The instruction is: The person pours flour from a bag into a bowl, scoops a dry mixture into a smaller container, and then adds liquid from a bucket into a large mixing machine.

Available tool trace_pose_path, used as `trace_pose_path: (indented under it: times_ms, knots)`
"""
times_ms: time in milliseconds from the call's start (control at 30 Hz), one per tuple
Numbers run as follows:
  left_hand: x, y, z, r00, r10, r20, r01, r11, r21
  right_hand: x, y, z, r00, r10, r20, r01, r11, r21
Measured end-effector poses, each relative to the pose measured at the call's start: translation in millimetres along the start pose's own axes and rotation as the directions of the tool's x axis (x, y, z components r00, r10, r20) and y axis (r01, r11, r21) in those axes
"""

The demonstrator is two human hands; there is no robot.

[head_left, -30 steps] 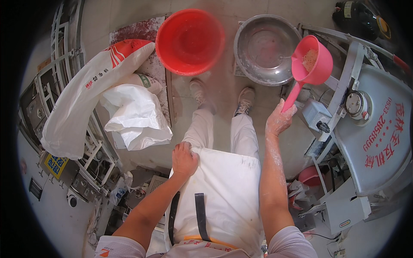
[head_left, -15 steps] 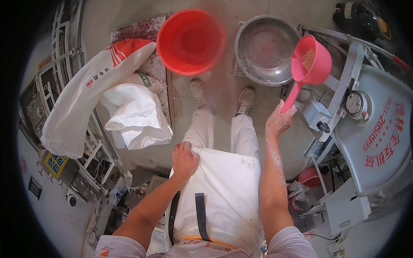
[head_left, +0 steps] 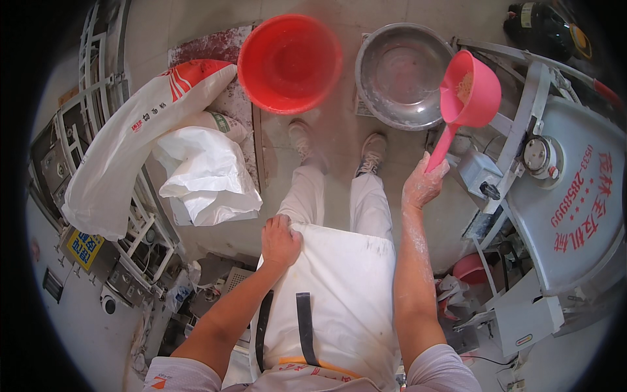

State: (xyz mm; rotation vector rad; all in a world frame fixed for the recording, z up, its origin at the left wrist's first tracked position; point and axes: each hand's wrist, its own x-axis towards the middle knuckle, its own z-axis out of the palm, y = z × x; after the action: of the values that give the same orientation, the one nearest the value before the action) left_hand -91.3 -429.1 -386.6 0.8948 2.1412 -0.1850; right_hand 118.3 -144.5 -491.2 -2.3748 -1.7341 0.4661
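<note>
My right hand (head_left: 426, 183), dusted with white powder along the forearm, is closed around the handle of a pink plastic scoop (head_left: 483, 98). Pale yellowish crumbs or powder show inside its bowl. The scoop is held up at the right, overlapping the edge of a grey metal basin (head_left: 398, 85) in the picture. At the corner of the white apron (head_left: 339, 274) over my lap, my left hand (head_left: 282, 242) has its fingers curled on the cloth. A red plastic basin (head_left: 290, 65) stands ahead of my feet; its inside looks bare.
To the left lie a long white sack (head_left: 137, 137) with a red end and a crumpled white bag (head_left: 209, 176), by a metal rack (head_left: 98, 98). A grey machine with a curved panel (head_left: 575, 196) and metal frame flanks my right. A dark round container (head_left: 542, 26) is at far right.
The pink scoop has shifted very slightly to the left and up. My left hand and the basins look the same.
</note>
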Motion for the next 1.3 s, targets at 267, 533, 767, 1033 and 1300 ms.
trace_pose_path:
  times_ms: [267,533,767,1033,1300]
  knots:
    - [-1.7,1.8,-1.0,1.000,0.019,-0.015,-0.019,1.000,-0.008,-2.2,9.1,1.2,1.000,-0.011,0.010,0.012,1.000,-0.014]
    - [-4.8,5.8,2.5,0.999,0.016,-0.030,-0.015,1.000,0.013,-4.9,6.9,-13.2,1.000,-0.019,0.024,0.018,1.000,0.018]
    - [-5.4,16.4,2.0,1.000,0.015,-0.025,-0.013,0.997,0.081,0.7,6.4,-38.6,0.997,-0.050,0.052,0.050,0.999,0.006]
    - [-33.9,18.0,5.2,0.999,-0.045,0.030,0.042,0.995,0.093,-1.0,-9.7,-131.4,0.965,-0.045,0.257,-0.076,0.893,0.443]
    - [-74.4,7.3,-55.7,0.974,-0.087,0.209,0.087,0.996,0.005,-10.0,-20.9,-358.1,0.655,-0.174,0.735,-0.694,0.246,0.677]
